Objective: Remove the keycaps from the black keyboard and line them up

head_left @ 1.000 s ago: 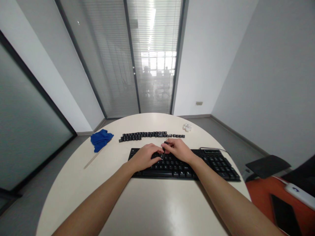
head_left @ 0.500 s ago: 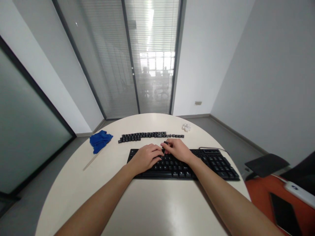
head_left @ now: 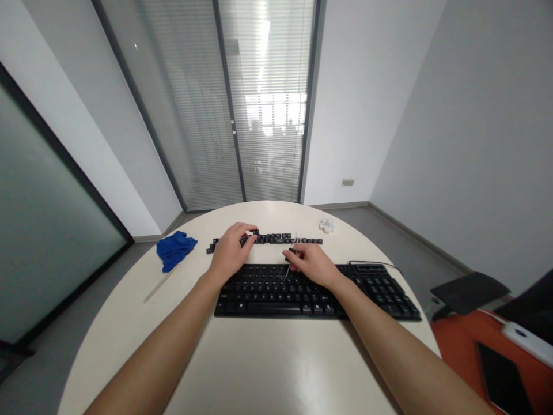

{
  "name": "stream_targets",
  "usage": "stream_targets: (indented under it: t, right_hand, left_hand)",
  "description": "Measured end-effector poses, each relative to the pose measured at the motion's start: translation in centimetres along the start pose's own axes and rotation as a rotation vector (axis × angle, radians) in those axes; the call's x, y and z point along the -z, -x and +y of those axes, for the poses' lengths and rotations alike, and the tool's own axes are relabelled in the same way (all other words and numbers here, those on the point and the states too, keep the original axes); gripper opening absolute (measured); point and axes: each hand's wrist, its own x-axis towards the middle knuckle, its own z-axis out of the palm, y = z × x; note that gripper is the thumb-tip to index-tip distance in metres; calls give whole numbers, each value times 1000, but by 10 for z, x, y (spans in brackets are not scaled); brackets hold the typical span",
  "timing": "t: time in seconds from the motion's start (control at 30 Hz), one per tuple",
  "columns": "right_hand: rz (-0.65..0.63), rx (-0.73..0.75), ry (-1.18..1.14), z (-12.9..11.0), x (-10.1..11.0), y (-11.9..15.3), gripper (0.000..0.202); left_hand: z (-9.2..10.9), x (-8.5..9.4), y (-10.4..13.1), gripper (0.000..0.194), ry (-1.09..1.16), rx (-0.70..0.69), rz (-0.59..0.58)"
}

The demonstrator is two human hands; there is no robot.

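Two objects lie on the red seat at your right: a dark flat device and a white device. Before you, the pale round table carries the black keyboard, which lies flat; its front rows are filled with keys, while its upper left rows look flatter. Over these rows, your right hand is closed around the dark handle of a wire puller, with its thin loop pointing down to the keyboard. To the left, a blue cloth is beside a thin stick. Farther, your left hand pinches a small black keycap between thumb and finger, at the row of loose keycaps. Beyond the row's right part is a white crumpled piece.
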Motion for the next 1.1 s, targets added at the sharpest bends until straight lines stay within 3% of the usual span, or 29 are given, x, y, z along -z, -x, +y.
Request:
stream_targets:
  t: [0.17,0.3,0.53,0.83,1.1]
  right_hand:
    - [-6,-3,13,-3,0,1,42]
    - [-10,-13,23,-5,0,1,42]
    - [-7,-24,30,-4,-1,1,41]
    - [-2,-24,37,-5,-1,0,42]
    - [-11,-24,33,-4,-1,0,42]
  left_hand:
    - [-3,1,-11,20,-97,118,51]
    - [-9,-9,-14,17,-254,178,-39]
    - [-35,-24,-6,17,-411,113,-200]
    - [-50,-36,0,15,-459,128,-263]
    - [-51,-37,1,19,-472,131,-261]
